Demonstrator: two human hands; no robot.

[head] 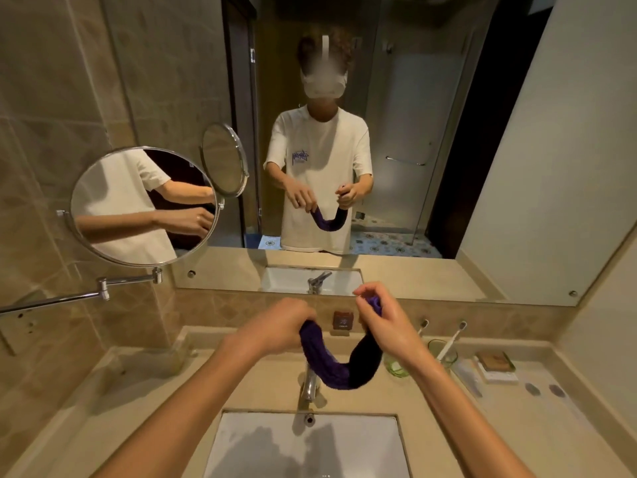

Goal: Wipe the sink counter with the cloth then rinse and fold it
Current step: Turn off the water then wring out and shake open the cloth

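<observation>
Cloth is purple, twisted up into a thick rope and sagging in a U between both hands, up in the air over the tap and not touching the bench. Left hand is closed around one end, fingers curled over it. Right hand has the other end bunched up, pinched between thumb and fingertips, and sits a bit higher than the left. The low part of the loop hangs just in front of the chrome tap, with the white sink below both hands. Right of the right hand, on the bench, there's a green glass with two toothbrushes standing in it, and further right a small flat box. Between the two hands, back against the wall, sits a small dark packet. Past the hands the big wall mirror shows the person in a white tee holding the same purple loop. Off to the left of the left hand a round swing-arm mirror sticks out from the tiled wall.
</observation>
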